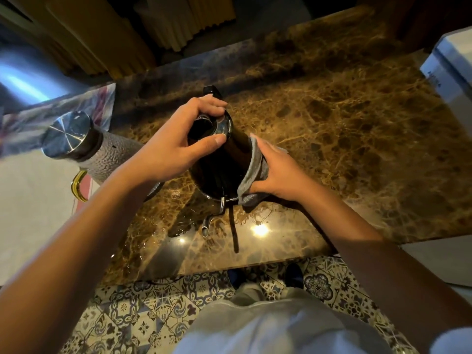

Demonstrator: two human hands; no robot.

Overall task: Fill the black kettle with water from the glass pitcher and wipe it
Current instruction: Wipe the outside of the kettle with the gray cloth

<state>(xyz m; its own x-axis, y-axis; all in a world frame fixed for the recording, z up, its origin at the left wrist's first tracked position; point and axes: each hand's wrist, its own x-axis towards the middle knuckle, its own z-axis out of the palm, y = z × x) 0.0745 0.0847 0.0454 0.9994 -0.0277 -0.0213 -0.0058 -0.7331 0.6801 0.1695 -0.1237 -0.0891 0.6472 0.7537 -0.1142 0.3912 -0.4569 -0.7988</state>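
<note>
The black kettle [219, 169] stands on the brown marble counter [357, 123], its thin metal spout [213, 218] pointing toward me. My left hand [176, 146] grips the kettle's top around the lid. My right hand [278, 172] presses a grey cloth [251, 175] flat against the kettle's right side. The glass pitcher [102, 154], with a shiny metal lid and a yellow handle, stands to the left of the kettle, partly hidden behind my left forearm.
A white surface [33, 205] adjoins the counter on the left. A white box-like object [452, 65] sits at the far right. Yellow curtains [166, 26] hang behind the counter. Patterned floor tiles [143, 312] lie below the counter's front edge.
</note>
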